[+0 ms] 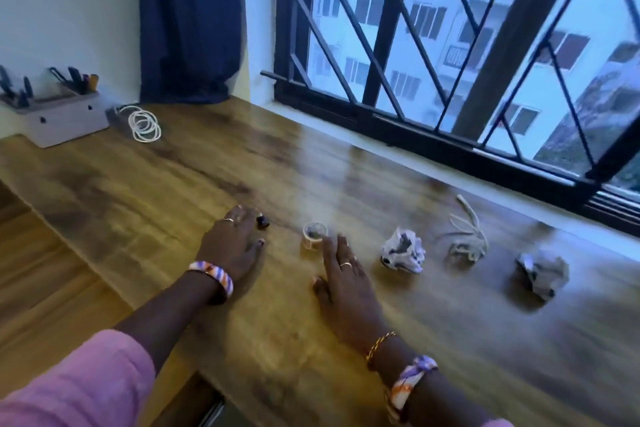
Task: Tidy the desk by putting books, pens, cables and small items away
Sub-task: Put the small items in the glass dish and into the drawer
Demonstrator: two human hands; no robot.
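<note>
Both hands flat on the wooden tabletop (pixel 145 180), fingers straight, gripping nothing. Left hand (pixel 232 242) fingertips sit just beside a small dark item (pixel 262 221); right hand (pixel 341 272) fingertips reach the tape roll (pixel 314 235). To the right in a row: crumpled paper (pixel 403 251), tangled cord (pixel 465 239), second paper ball (pixel 542 274). Coiled white cable (pixel 143 124) and pen organizer (pixel 52 111) at far left corner. Wide bare wood between; near edge drops off at left.
</note>
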